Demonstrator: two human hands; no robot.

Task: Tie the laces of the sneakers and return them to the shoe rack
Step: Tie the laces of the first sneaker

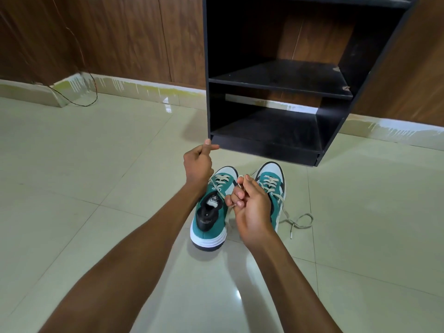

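Note:
Two teal and white sneakers stand side by side on the tiled floor, toes towards the black shoe rack. The left sneaker has cream laces. My left hand is raised above its toe, fingers closed; a lace end between them is too thin to make out. My right hand is closed on the other lace end between the two shoes. It hides most of the right sneaker, whose untied lace trails loose on the floor to the right.
The rack's two lower shelves hold nothing. A wood-panelled wall runs behind, with a thin cable lying on the floor at the far left. Glossy pale tiles spread all round.

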